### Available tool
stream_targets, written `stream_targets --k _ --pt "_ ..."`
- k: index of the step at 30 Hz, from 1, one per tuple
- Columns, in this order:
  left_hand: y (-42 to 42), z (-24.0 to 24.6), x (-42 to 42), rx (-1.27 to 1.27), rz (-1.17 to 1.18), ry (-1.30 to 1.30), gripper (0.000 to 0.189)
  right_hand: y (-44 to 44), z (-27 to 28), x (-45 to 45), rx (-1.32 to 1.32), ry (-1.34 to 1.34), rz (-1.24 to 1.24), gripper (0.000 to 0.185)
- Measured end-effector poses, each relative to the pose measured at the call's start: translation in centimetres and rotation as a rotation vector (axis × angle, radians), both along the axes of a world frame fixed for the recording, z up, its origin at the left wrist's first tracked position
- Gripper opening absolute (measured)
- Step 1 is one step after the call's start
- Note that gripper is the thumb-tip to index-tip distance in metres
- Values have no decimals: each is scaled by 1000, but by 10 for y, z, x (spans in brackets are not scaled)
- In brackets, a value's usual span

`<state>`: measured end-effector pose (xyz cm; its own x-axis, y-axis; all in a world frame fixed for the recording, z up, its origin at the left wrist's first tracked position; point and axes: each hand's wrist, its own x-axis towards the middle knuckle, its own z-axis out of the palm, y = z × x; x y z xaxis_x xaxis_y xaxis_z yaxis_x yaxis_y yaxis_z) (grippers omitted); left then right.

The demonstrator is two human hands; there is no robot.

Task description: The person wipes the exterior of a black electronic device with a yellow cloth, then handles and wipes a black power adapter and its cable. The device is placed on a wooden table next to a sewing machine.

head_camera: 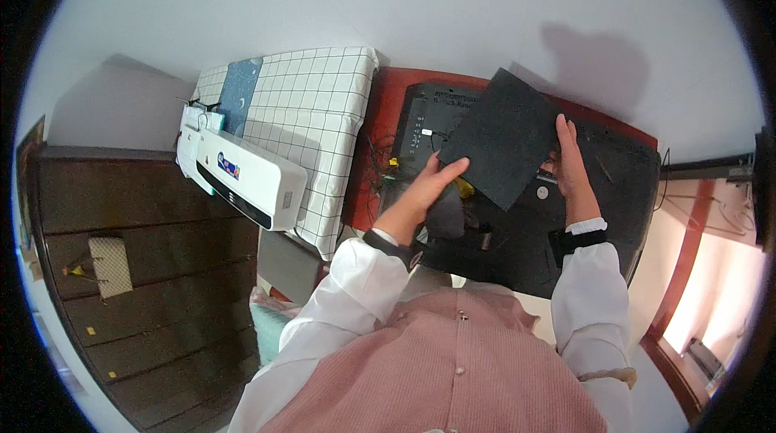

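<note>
Between my two hands is a flat black square sheet (506, 136), tilted with one corner up. My left hand (433, 181) grips its lower left edge, thumb on top. At its right edge is my right hand (570, 160), with its lower fingers partly hidden behind the sheet. Below lies a large black panel (612, 203) with vents and a row of ports, apparently the back of a television. A small round white sticker (542, 192) is on it. Near my left wrist are a grey translucent bag (447, 215), something yellow (465, 188) and tangled dark cables (381, 157).
The panel rests on a red table (388, 94) against a pale wall (448, 3). Left of it, a checked cloth (315, 94) covers another surface bearing a white appliance (248, 172). Farther left is dark floor (182, 263). A teal and pink cushioned thing (271, 327) stands beside me.
</note>
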<state>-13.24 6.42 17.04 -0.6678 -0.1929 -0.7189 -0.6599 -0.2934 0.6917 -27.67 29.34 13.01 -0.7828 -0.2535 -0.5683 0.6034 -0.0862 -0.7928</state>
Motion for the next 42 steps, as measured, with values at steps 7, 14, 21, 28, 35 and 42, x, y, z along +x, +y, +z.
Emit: stream_targets --k 7,14,21,28,35,42 --pt "14 -30 23 -320 -181 216 105 -6 12 24 83 81 -249 103" --pt "-7 28 73 -282 -270 438 103 -12 55 75 -234 263 -417 66" --pt "-71 80 89 -339 -217 677 101 -62 104 98 -318 481 -454 52" --pt "-141 115 121 -361 -101 724 100 -155 132 102 -336 534 -409 58" --pt "-197 107 136 -409 120 681 97 -254 150 81 -343 542 -49 62" --pt "-243 76 131 -493 316 605 95 -340 133 68 -221 339 96 71"
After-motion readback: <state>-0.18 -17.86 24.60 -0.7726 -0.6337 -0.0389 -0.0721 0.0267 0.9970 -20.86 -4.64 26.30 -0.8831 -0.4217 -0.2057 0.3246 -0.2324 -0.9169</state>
